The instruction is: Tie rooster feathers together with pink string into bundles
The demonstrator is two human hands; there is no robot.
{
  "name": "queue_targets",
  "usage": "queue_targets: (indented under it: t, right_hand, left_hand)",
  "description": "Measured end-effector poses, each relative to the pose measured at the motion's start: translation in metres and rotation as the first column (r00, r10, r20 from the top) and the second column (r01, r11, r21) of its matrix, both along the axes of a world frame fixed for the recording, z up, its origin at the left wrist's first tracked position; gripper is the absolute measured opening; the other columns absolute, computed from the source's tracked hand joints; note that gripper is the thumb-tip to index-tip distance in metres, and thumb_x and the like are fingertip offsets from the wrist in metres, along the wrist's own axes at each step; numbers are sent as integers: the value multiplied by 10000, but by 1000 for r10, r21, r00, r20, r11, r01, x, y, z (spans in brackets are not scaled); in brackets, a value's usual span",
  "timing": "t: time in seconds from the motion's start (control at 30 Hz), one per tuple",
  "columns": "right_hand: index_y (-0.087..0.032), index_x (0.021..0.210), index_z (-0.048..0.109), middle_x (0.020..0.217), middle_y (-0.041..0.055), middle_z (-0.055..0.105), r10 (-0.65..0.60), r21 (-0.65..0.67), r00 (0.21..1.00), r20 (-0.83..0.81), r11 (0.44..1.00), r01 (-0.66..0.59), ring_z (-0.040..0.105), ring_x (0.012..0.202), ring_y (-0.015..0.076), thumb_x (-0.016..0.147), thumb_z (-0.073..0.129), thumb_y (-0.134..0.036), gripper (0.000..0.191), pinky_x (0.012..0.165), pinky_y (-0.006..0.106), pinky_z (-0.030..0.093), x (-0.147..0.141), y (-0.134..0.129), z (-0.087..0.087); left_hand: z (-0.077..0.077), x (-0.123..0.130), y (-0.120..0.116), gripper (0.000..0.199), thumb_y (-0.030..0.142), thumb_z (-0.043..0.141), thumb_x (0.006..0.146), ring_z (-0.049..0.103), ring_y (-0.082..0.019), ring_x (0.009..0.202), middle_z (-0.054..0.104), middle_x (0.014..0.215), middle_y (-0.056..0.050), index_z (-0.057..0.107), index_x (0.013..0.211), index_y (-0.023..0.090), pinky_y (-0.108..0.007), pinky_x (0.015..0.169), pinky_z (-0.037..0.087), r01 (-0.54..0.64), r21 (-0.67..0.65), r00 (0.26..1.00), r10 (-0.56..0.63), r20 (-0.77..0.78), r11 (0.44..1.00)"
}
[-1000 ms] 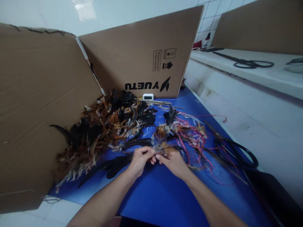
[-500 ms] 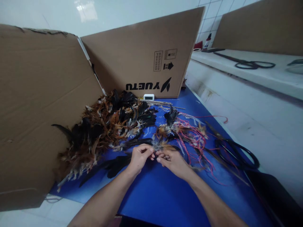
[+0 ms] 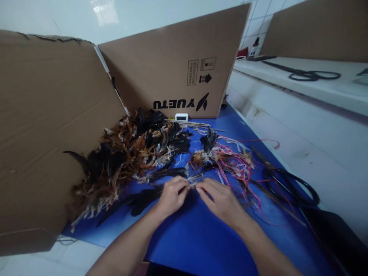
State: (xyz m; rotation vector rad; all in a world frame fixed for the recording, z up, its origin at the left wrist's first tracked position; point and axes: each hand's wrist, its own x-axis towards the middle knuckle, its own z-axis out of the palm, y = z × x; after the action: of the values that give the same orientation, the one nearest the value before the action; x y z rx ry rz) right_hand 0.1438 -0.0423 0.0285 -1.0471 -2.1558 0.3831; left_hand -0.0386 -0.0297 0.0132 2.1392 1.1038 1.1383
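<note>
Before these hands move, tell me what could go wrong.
The pale wisp pinched between left hand and right hand looks slight, so it could slip. The tangled red strings might snag nearby feathers. The black-handled scissors, lying by the strings, could catch a strand if shifted.

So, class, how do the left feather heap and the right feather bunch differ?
The left heap is large; the right bunch is small.
The left heap sits against the cardboard; the right bunch lies away from it.
The right bunch meets pink strings; the left heap shows none.
Both mix brown and black feathers.
</note>
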Motion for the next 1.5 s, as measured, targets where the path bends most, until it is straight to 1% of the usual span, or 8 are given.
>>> queue_targets:
  t: [0.2,0.37,0.53,0.7,0.97,1.23,1.37,1.5]
  right_hand:
    - [-185,863,591,794,61,591,6,72,1000,29,997,-8,530,780,180,910,402,-175,195,722,329,428,5,4,5]
    - [-199,802,614,784,37,604,26,-178,992,-122,983,-48,544,766,157,897,447,-227,194,711,296,434,11,9,8]
    - [-175,748,632,748,33,616,-13,-461,954,-301,877,-134,556,709,153,825,564,-351,203,642,263,426,13,17,3]
    - [-157,785,638,760,40,629,-22,-539,888,-459,802,-259,566,703,161,795,584,-392,241,678,285,456,-1,16,-12]
    - [-191,696,580,720,24,595,-75,-321,973,-219,947,1,544,669,143,851,492,-217,180,640,268,437,-14,1,-8]
    - [-204,845,625,782,49,604,-39,-12,996,-76,999,38,542,786,178,897,442,-209,190,762,333,428,-10,-1,-5]
    - [-203,763,622,756,30,614,-44,-194,989,-144,981,15,543,777,171,874,488,-227,175,737,315,425,-2,6,0]
    - [-184,713,634,718,18,635,-59,-497,952,-301,861,-104,567,710,155,816,565,-297,167,675,279,433,3,12,1]
  left_hand:
    - [4,1,-3,226,216,458,874,580,-169,752,635,806,-95,674,829,168,-282,705,448,142,-53,987,-146,-66,988]
    - [12,0,-6,259,302,498,860,599,-170,737,641,776,-89,694,747,175,-281,706,464,278,-221,961,-270,67,935]
    - [17,0,-5,259,356,583,806,586,-131,596,625,767,-77,686,699,144,-276,628,486,331,-395,915,-189,357,857]
    - [4,-1,0,233,341,613,787,576,-118,559,605,759,-57,678,689,139,-275,608,482,215,-403,878,5,479,890]
    - [3,0,0,218,248,547,826,598,-166,763,637,764,-70,681,673,170,-268,705,454,-124,-159,971,153,184,979]
    - [-3,1,-3,217,178,463,853,568,-164,760,623,806,-86,677,819,176,-271,705,441,58,-30,997,-59,-42,998]
    - [5,0,-4,234,219,461,864,577,-170,769,631,805,-93,685,810,179,-278,716,445,199,-82,979,-202,-33,977]
    - [15,-2,-5,266,328,515,849,588,-166,714,637,747,-88,687,723,169,-292,703,463,283,-257,957,-254,140,924]
